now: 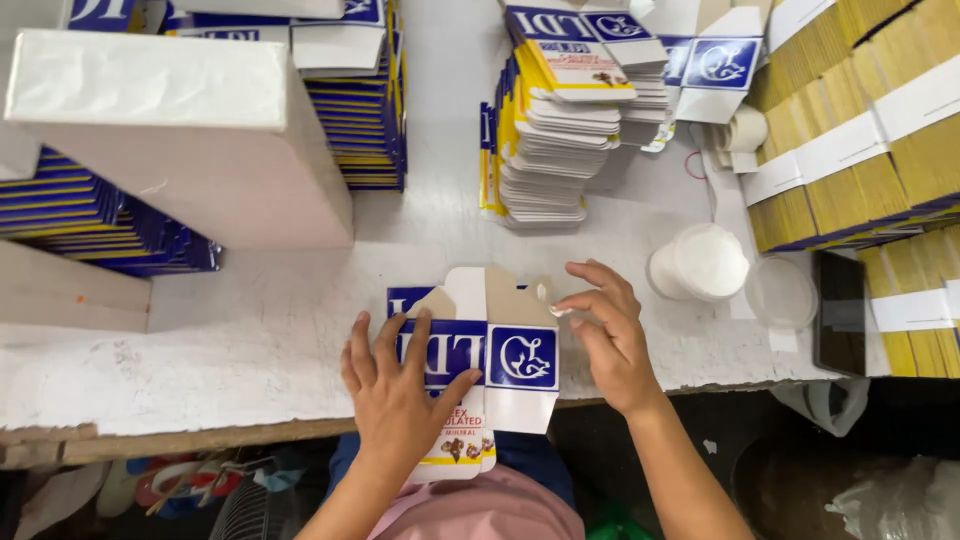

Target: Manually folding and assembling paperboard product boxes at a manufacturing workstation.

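- The flat carton blank (490,350) lay at the near edge of the white table (250,330), part hanging over it; its top flaps stood out unfolded, so it looked only begun, the folding left to do; stacks of flat blanks (545,140) waited behind.
- The left hand (395,390) pressed flat on the blank, fingers spread, thumb across its blue panel.
- The right hand (605,335) hovered at the blank's top right flap, fingers loosely curled, fingertips (560,309) just touching it, holding nothing.

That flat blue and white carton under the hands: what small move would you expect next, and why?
Probably the right hand presses down the brown end flap. The left hand already lies flat on the carton, pinning it to the white table, while the right fingertips hover at the flap's edge.
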